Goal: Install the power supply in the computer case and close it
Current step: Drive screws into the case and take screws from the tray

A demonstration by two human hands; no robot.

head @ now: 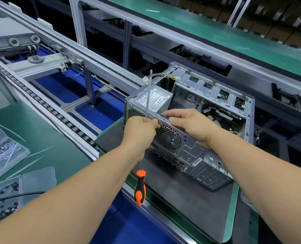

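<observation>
We see the open computer case (190, 138) lying on a dark mat (172, 199), the power supply (155, 100) seated in its far left corner. Our left hand (140, 131) grips a screwdriver (140, 189) by the shaft, handle hanging down. Our right hand (190, 125) curls over the case's near top edge, fingertips beside the left hand.

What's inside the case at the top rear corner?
The power supply, label up, sits inside the computer case, its yellow cables sticking out. Both hands cover the rear edge, so any screws there are hidden.
</observation>
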